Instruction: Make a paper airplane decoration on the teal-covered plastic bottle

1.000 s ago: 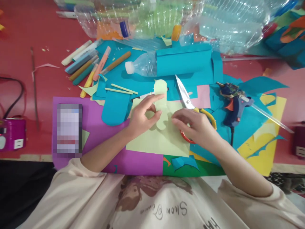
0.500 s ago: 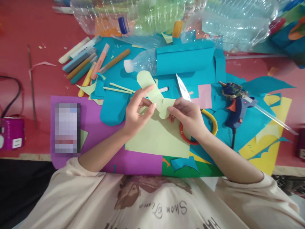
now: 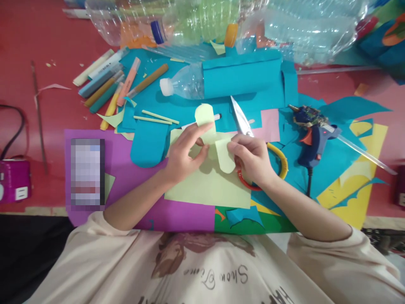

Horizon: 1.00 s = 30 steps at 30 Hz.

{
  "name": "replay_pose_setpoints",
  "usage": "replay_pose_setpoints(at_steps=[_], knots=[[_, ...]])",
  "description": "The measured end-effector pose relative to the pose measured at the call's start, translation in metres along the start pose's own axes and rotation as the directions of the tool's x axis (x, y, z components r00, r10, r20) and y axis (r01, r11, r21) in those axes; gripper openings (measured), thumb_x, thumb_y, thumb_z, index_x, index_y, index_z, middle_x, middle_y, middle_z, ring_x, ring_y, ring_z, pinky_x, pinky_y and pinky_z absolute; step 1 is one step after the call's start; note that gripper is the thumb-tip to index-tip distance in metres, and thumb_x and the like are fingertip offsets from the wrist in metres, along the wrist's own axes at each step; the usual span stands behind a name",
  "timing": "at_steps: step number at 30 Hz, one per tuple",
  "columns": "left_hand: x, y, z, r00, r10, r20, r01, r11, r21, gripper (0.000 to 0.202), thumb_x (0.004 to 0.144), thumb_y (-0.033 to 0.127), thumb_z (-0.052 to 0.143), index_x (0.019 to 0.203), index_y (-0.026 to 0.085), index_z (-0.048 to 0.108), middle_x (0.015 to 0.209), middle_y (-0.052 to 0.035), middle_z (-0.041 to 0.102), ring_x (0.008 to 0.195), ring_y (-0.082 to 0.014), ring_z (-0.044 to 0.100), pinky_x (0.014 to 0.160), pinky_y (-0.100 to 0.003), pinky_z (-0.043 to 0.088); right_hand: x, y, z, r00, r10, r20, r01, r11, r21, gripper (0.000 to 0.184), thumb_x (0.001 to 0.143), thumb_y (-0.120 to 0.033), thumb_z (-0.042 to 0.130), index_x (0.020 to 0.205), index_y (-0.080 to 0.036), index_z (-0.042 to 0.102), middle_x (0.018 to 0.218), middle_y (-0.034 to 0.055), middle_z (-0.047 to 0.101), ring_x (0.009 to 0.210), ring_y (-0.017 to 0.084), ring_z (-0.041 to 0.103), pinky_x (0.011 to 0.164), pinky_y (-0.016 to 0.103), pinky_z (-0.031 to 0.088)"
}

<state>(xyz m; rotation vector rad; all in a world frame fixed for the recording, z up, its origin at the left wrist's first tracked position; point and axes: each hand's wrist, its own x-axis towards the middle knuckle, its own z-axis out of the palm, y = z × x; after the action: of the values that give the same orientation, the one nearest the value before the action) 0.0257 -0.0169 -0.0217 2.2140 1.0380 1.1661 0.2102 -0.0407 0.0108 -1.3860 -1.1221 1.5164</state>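
Partly hidden, a pale-green, round-ended paper strip is pinched by the right hand above a pale-green rectangular paper sheet; the left hand touches it, grip unclear. Yellow-and-red-handled metal scissors lie half-covered beneath the right hand.

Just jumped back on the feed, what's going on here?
The right hand pinches the near end of a pale green paper strip with rounded ends, while the left hand is at its far part. The strip looks bent around the middle, above a larger pale green sheet. Scissors lie partly hidden by the right hand. A bottle wrapped in blue paper lies beyond, and a glue gun lies off to the right.
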Motion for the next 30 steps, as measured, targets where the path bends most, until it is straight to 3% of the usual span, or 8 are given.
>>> replay_pose_setpoints(at_steps=[3, 9, 30], knots=[[-0.0002, 0.0038, -0.0016, 0.997, 0.041, 0.061, -0.044, 0.997, 0.056, 0.037, 0.098, 0.020, 0.046, 0.134, 0.026, 0.049, 0.120, -0.0066, 0.067, 0.078, -0.0113, 0.067, 0.078, -0.025, 0.056, -0.0008, -0.0020, 0.0018, 0.999, -0.010, 0.044, 0.012, 0.999, -0.042, 0.026, 0.082, -0.033, 0.061, 0.060, -0.020, 0.057, 0.043, -0.0064, 0.047, 0.034, 0.007, 0.039, 0.037, 0.023, 0.031], [-0.0016, 0.0065, -0.0016, 0.989, 0.124, 0.085, -0.131, 0.988, 0.083, 0.043, 0.094, 0.009, 0.047, 0.136, 0.020, 0.046, 0.123, -0.0079, 0.067, 0.117, -0.0180, 0.064, 0.088, -0.024, 0.058, 0.0016, -0.0045, 0.0019, 0.994, -0.021, 0.106, 0.028, 0.997, -0.068, 0.031, 0.083, -0.030, 0.059, 0.054, -0.019, 0.054, 0.039, -0.0064, 0.046, 0.036, 0.006, 0.038, 0.039, 0.021, 0.029], [-0.0010, 0.0068, 0.0000, 0.981, 0.183, 0.067, -0.190, 0.976, 0.109, 0.049, 0.091, 0.003, 0.050, 0.137, 0.019, 0.045, 0.120, -0.0079, 0.069, 0.115, -0.0168, 0.065, 0.093, -0.025, 0.057, 0.0034, -0.0029, 0.0026, 0.993, 0.009, 0.117, -0.004, 0.999, -0.050, 0.032, 0.084, -0.030, 0.057, 0.055, -0.019, 0.053, 0.039, -0.0078, 0.044, 0.036, 0.005, 0.038, 0.040, 0.022, 0.029]])
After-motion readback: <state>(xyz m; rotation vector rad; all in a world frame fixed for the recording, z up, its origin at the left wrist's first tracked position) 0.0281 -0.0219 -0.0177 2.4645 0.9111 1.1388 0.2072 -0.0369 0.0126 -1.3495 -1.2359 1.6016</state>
